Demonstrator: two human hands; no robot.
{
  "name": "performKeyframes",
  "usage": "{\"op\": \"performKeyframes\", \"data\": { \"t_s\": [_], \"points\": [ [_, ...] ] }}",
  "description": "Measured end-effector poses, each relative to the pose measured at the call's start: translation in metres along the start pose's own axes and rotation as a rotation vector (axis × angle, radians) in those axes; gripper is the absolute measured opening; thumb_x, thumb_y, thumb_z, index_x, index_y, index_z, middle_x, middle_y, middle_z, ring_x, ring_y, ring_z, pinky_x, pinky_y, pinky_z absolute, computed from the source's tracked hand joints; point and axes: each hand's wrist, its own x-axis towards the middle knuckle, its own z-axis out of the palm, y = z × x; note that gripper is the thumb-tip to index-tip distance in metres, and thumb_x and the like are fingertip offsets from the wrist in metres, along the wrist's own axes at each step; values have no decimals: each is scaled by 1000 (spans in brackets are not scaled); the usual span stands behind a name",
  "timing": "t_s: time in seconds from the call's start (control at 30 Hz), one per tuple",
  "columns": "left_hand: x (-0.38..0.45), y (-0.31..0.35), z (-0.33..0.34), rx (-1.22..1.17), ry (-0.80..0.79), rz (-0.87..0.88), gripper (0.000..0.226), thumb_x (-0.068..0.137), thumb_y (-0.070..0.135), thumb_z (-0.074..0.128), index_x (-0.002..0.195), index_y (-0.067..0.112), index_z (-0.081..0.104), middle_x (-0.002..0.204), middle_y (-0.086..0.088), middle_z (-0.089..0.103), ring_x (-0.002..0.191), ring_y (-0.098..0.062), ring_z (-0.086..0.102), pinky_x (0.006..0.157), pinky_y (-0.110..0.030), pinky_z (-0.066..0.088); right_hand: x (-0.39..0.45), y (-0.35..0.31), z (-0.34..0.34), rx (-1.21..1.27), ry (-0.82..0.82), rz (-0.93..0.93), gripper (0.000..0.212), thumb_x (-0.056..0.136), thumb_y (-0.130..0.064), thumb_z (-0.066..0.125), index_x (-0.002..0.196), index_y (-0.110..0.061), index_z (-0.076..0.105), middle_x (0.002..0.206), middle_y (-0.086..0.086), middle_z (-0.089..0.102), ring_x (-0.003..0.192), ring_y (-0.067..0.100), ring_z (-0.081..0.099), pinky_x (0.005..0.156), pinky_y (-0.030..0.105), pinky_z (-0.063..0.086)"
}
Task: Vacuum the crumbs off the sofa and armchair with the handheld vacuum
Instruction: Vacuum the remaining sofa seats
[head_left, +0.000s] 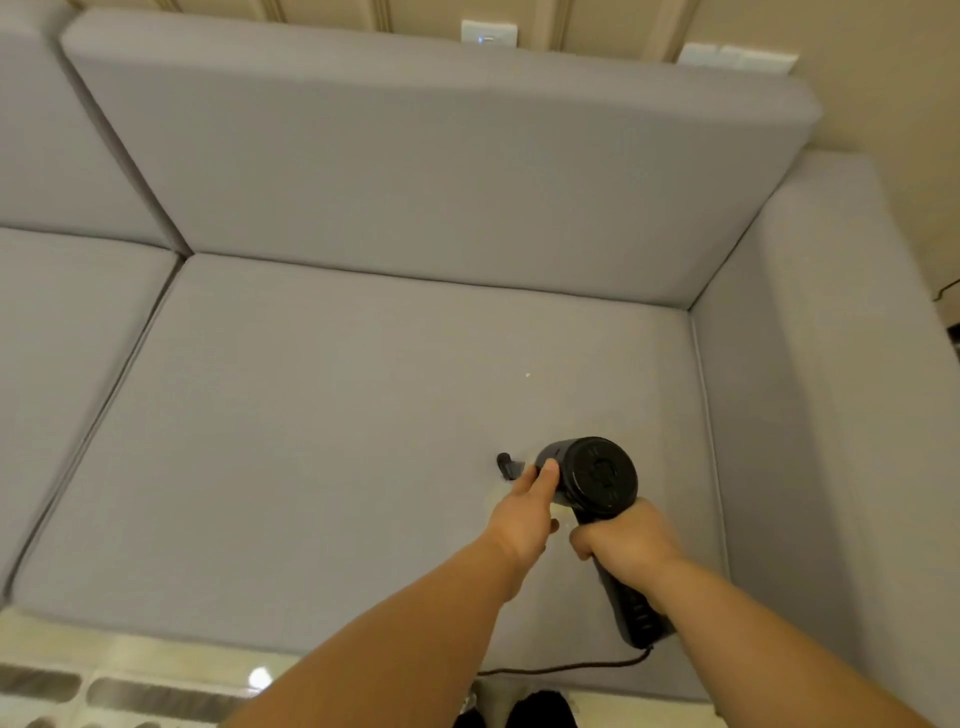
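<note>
- A person is standing over a pale grey fabric sofa (363, 389), both bare forearms reaching up from the bottom of the frame toward the right-hand seat cushion.
- The right hand (626, 535) is gripping the handle of a black handheld vacuum with a round end cap (597, 475), fingers curled fully round the grip just below the barrel.
- The vacuum is sitting in the lower right of centre, its round cap facing the camera and its body pointing away and down at the cushion.
- The left hand (524, 509) is resting against the left side of the vacuum's barrel, thumb lying along the casing; the other fingers are reaching forward under or beside the barrel, and how far they are curled I cannot tell.
- A small dark nozzle tip (505, 464) is showing just left of the left hand's fingertips, down on or very close to the cushion fabric; contact cannot be told.
- A thin dark cord (566, 666) is trailing from the base of the handle leftward along the front edge of the seat.
- A single white crumb (528, 374) is lying on the seat cushion above the vacuum, well apart from the nozzle.
- A faint pale patch is showing on the cushion just under the hands.
- White wall plates (489, 34) are sitting above the sofa back at the top of the frame.
- Glossy pale floor tiles (130, 670) are catching light at lower left.
</note>
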Motion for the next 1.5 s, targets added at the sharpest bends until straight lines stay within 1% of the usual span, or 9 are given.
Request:
{"op": "performKeyframes", "data": {
  "t_s": [0.17, 0.33, 0.5, 0.7, 1.0, 1.07, 1.17, 1.33, 1.5],
  "points": [
    [-15, -19, 10, -47, 20, 6, 57, 97, 55, 32, 149, 31, 27, 148, 3, 39, 115, -20, 53, 94, -32, 39, -11, 17, 1, -30, -8, -22, 16, 69, -5, 72, 78, -13, 62, 75, 10, 62, 73, 26, 60, 62, 27, 45],
    [-31, -49, 33, -86, 74, 28, 57, 97, 56, 32, 149, 32, 27, 148, 3, 39, 115, -20, 54, 94, -33, 40, -21, 51, -1, -66, -23, -49, 16, 66, -8, 73, 77, -12, 62, 73, 10, 62, 71, 28, 60, 62, 30, 47],
    [-54, -82, 67, -133, 98, 44, 55, 97, 55, 32, 148, 33, 28, 147, 3, 40, 114, -18, 53, 101, -36, 39, -39, 91, -10, -103, -70, -97, 21, 67, -9, 73, 86, -13, 64, 80, 11, 65, 78, 28, 64, 65, 30, 49],
    [-73, -109, 93, -178, 109, 48, 56, 98, 54, 32, 148, 30, 29, 147, 2, 40, 116, -18, 52, 102, -37, 39, -59, 124, -19, -134, -76, -118, 22, 67, -12, 74, 86, -15, 64, 79, 8, 64, 76, 25, 62, 64, 30, 49],
    [-72, -77, 86, -183, 136, 160, 58, 97, 53, 38, 149, 31, 27, 147, 3, 40, 120, -21, 52, 101, -35, 40, -55, 101, -25, -2, 28, -190, 24, 64, -11, 74, 86, -17, 66, 83, 11, 68, 79, 30, 65, 78, 44, 58],
    [-70, -67, 81, -178, 150, 175, 57, 98, 52, 37, 149, 28, 29, 146, 3, 40, 118, -20, 52, 101, -36, 40, -51, 91, -25, 10, 30, -206, 23, 64, -11, 74, 85, -17, 65, 82, 11, 67, 79, 32, 65, 78, 45, 59],
    [-70, -63, 79, -160, 155, 178, 55, 98, 50, 39, 147, 26, 32, 144, 2, 43, 115, -19, 53, 101, -36, 40, -51, 87, -28, 1, 27, -207, 23, 67, -10, 74, 86, -19, 65, 83, 11, 67, 80, 30, 65, 76, 41, 57],
    [-66, -68, 89, -122, 121, 172, 52, 98, 51, 36, 146, 31, 32, 142, 3, 44, 114, -19, 53, 96, -34, 41, -51, 97, -37, -14, 14, -171, 29, 63, -10, 74, 88, -19, 65, 85, 14, 68, 82, 34, 67, 81, 49, 59],
    [-61, -72, 92, -130, 112, 157, 52, 99, 50, 35, 147, 30, 32, 143, 2, 44, 116, -19, 53, 96, -33, 40, -47, 100, -37, -34, -1, -157, 30, 61, -10, 73, 89, -16, 65, 86, 17, 68, 83, 38, 67, 81, 52, 59]
  ]
}}
